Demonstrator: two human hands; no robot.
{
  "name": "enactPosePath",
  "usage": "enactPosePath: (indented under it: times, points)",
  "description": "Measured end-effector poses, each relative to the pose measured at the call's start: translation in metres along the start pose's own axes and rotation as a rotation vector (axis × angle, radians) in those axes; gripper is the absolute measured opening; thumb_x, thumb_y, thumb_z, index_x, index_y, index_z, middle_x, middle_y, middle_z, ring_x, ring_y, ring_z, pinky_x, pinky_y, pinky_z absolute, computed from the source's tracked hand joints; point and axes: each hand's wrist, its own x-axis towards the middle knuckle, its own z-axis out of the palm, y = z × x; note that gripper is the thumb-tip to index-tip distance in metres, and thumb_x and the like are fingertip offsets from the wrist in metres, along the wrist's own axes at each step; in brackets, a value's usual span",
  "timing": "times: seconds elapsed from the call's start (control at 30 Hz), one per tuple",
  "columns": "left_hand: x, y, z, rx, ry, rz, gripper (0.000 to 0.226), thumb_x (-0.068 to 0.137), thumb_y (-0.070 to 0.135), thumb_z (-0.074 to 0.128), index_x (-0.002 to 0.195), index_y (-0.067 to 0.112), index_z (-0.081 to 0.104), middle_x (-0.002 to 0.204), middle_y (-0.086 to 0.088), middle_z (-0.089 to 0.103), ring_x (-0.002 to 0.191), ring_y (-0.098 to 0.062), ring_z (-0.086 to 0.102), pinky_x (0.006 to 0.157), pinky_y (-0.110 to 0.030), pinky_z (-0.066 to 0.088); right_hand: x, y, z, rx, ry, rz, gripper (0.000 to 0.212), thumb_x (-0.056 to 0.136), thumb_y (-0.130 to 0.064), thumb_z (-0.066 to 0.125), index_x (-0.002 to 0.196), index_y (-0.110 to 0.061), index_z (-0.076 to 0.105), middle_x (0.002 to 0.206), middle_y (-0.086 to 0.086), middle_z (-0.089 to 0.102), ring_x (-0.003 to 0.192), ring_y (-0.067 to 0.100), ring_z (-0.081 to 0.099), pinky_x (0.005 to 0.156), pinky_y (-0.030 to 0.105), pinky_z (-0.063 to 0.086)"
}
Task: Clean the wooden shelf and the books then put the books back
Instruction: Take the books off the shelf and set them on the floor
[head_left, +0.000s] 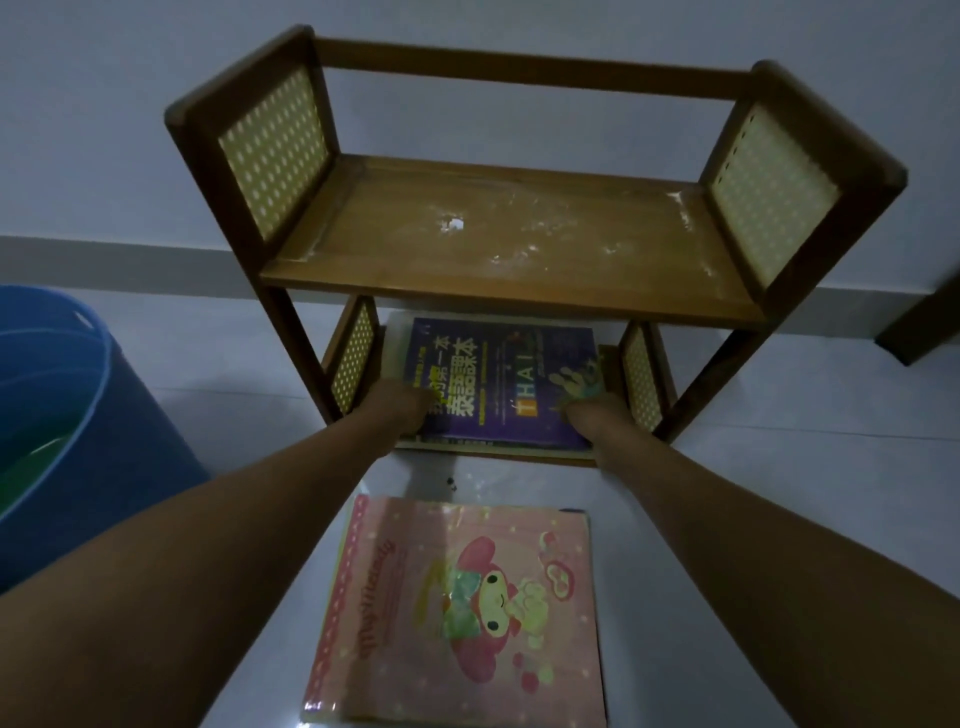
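Note:
A small wooden shelf with woven side panels stands against the wall. Its top board is smeared with white dust. On the lower board lies a stack of books, a purple book on top. My left hand grips the stack's left front edge and my right hand grips its right front edge, thumbs on the purple cover. The fingers under the stack are hidden. A pink cartoon-cover book lies flat on the floor in front of the shelf, between my forearms.
A blue plastic tub stands on the floor at the left, close to my left arm. A dark wooden furniture leg is at the right by the wall. Small dark specks lie on the pale floor before the shelf.

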Motion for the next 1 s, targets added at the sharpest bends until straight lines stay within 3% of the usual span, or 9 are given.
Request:
enactPosePath:
  times: [0.1, 0.2, 0.27, 0.4, 0.53, 0.67, 0.8, 0.93, 1.0]
  points:
    - [0.001, 0.0, -0.006, -0.087, 0.004, -0.043, 0.037, 0.092, 0.025, 0.063, 0.116, -0.001, 0.054, 0.107, -0.013, 0.058, 0.103, -0.03, 0.057, 0.087, -0.036, 0.047, 0.001, 0.0, 0.0, 0.084, -0.078, 0.041, 0.054, 0.086, -0.033, 0.068, 0.129, -0.005, 0.054, 0.135, 0.015, 0.054, 0.114, 0.034, 0.057, 0.095, 0.043, 0.051]
    - [0.007, -0.005, -0.017, -0.022, -0.03, -0.026, 0.047, 0.087, 0.032, 0.068, 0.117, -0.001, 0.054, 0.113, -0.014, 0.062, 0.106, -0.03, 0.059, 0.094, -0.04, 0.05, -0.013, -0.016, -0.012, 0.096, -0.161, 0.102, 0.049, 0.097, -0.024, 0.055, 0.137, 0.002, 0.043, 0.15, 0.01, 0.036, 0.12, 0.029, 0.05, 0.079, 0.018, 0.046]
    - [0.01, -0.009, -0.023, 0.047, -0.056, -0.035, 0.058, 0.082, 0.037, 0.073, 0.121, -0.001, 0.054, 0.116, -0.017, 0.064, 0.106, -0.032, 0.061, 0.097, -0.046, 0.05, -0.036, -0.032, -0.02, 0.089, -0.186, 0.106, 0.047, 0.099, -0.022, 0.049, 0.139, 0.001, 0.04, 0.156, 0.008, 0.024, 0.135, 0.026, 0.036, 0.089, 0.025, 0.038]
    - [-0.002, -0.005, -0.026, 0.146, -0.054, -0.025, 0.058, 0.084, 0.039, 0.07, 0.119, -0.004, 0.053, 0.116, -0.019, 0.063, 0.107, -0.033, 0.062, 0.097, -0.044, 0.05, -0.02, -0.011, -0.018, 0.142, -0.154, 0.204, 0.036, 0.096, -0.021, 0.057, 0.124, 0.0, 0.052, 0.14, 0.002, 0.043, 0.11, 0.025, 0.053, 0.071, 0.019, 0.045]
    - [-0.021, -0.009, -0.026, 0.158, -0.023, -0.036, 0.054, 0.086, 0.04, 0.067, 0.117, -0.002, 0.055, 0.114, -0.017, 0.063, 0.105, -0.032, 0.06, 0.097, -0.044, 0.05, -0.021, 0.012, -0.015, 0.21, -0.108, 0.175, 0.053, 0.091, -0.027, 0.064, 0.133, 0.001, 0.049, 0.148, 0.005, 0.039, 0.133, 0.03, 0.04, 0.094, 0.033, 0.038]
    - [-0.052, -0.019, -0.03, 0.088, -0.084, -0.055, 0.041, 0.091, 0.033, 0.063, 0.115, 0.001, 0.055, 0.109, -0.014, 0.064, 0.094, -0.025, 0.062, 0.079, -0.035, 0.053, -0.05, 0.023, -0.017, 0.215, -0.006, 0.125, 0.048, 0.092, -0.02, 0.063, 0.131, 0.003, 0.049, 0.13, 0.013, 0.055, 0.118, 0.033, 0.053, 0.096, 0.036, 0.046]
    - [-0.1, -0.049, -0.038, 0.1, -0.09, 0.064, 0.026, 0.094, 0.035, 0.057, 0.098, 0.01, 0.058, 0.086, -0.004, 0.069, 0.07, -0.011, 0.065, 0.056, -0.023, 0.049, -0.104, 0.049, -0.023, 0.159, 0.057, 0.06, 0.035, 0.092, -0.026, 0.063, 0.115, -0.001, 0.055, 0.105, 0.014, 0.064, 0.087, 0.027, 0.064, 0.067, 0.031, 0.053]
    - [-0.139, -0.108, -0.05, 0.274, 0.009, 0.119, 0.068, 0.07, 0.08, 0.054, 0.093, 0.017, 0.059, 0.082, 0.0, 0.073, 0.074, -0.018, 0.071, 0.073, -0.042, 0.057, -0.166, 0.092, -0.018, 0.077, 0.129, -0.015, 0.041, 0.085, -0.041, 0.067, 0.101, -0.004, 0.057, 0.096, 0.015, 0.066, 0.083, 0.027, 0.065, 0.062, 0.033, 0.052]
    - [-0.159, -0.128, -0.053, 0.319, 0.052, 0.094, 0.072, 0.063, 0.083, 0.048, 0.095, 0.019, 0.056, 0.087, 0.004, 0.071, 0.082, -0.02, 0.069, 0.082, -0.044, 0.054, -0.188, 0.114, -0.01, 0.044, 0.15, -0.072, 0.069, 0.067, -0.068, 0.065, 0.092, -0.004, 0.062, 0.086, 0.013, 0.07, 0.076, 0.025, 0.068, 0.058, 0.035, 0.053]
